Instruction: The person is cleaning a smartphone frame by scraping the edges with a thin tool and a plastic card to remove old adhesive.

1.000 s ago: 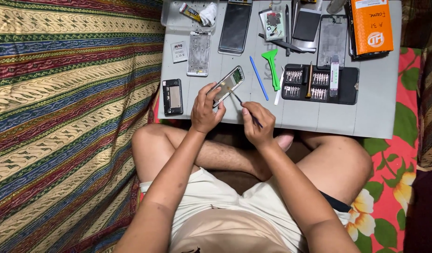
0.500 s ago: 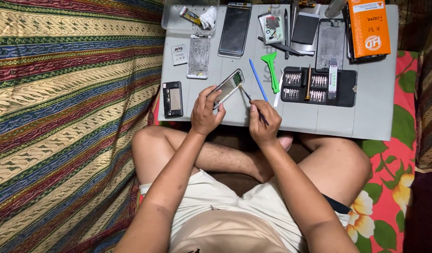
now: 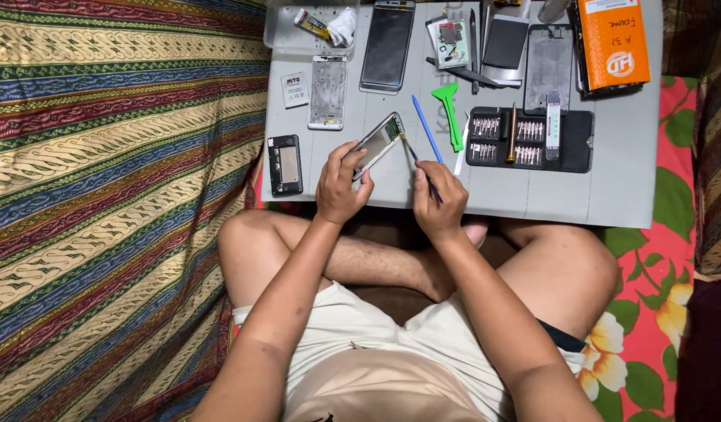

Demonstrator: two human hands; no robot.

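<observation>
Left hand [image 3: 341,187] grips phone frame [image 3: 378,142]; right hand [image 3: 437,202] pinches tweezers [image 3: 416,160].

The person wears a loose, pale cream top, creased and folded where it bunches over the lap; below it, light-coloured shorts end well above the knees, with a narrow dark band showing at the hem on the right thigh; both arms are bare to the top of the view, no sleeves showing; the left hand [image 3: 341,187] and the right hand [image 3: 440,202] carry no gloves, rings or watch; the legs are bare, and so is the one foot that shows.
</observation>
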